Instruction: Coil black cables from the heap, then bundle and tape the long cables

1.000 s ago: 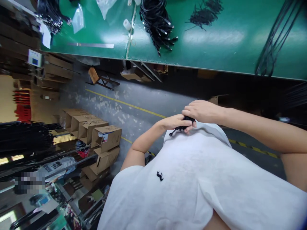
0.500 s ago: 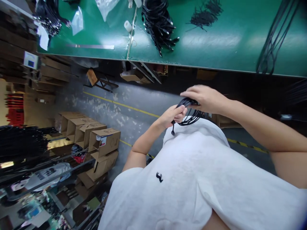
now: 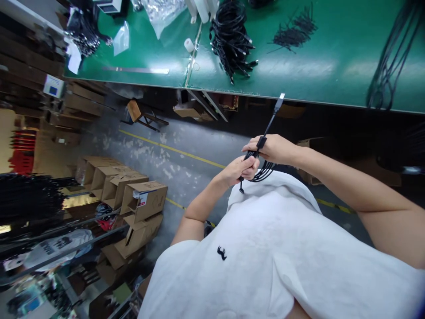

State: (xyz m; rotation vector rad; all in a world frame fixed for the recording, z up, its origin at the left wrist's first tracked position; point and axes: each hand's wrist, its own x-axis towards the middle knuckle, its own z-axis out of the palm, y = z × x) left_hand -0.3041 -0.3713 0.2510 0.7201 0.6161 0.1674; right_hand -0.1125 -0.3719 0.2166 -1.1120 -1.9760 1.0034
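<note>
A coiled black cable [image 3: 264, 173] is held in front of my white shirt, between both hands. My left hand [image 3: 244, 170] is closed round the coil, thumb on top, and a small black plug [image 3: 241, 190] hangs below it. Against the coil, my right hand [image 3: 274, 148] has its fingers bent at a thicker black block on the cable. From there a straight cable end with a silver-tipped connector [image 3: 279, 103] points up toward the bench edge. The right fingertips are partly hidden behind the cable.
A green workbench [image 3: 332, 66] runs across the top. On it lie a bundle of black cables [image 3: 232, 40], a pile of short black ties [image 3: 295, 33], a metal ruler [image 3: 142, 70] and a white roll [image 3: 189, 45]. Cardboard boxes [image 3: 146, 199] and a stool [image 3: 134, 110] stand on the floor.
My right hand has come down and closer to my left hand. The straight cable end with its connector now sticks up from the coil. My left hand keeps its hold.
</note>
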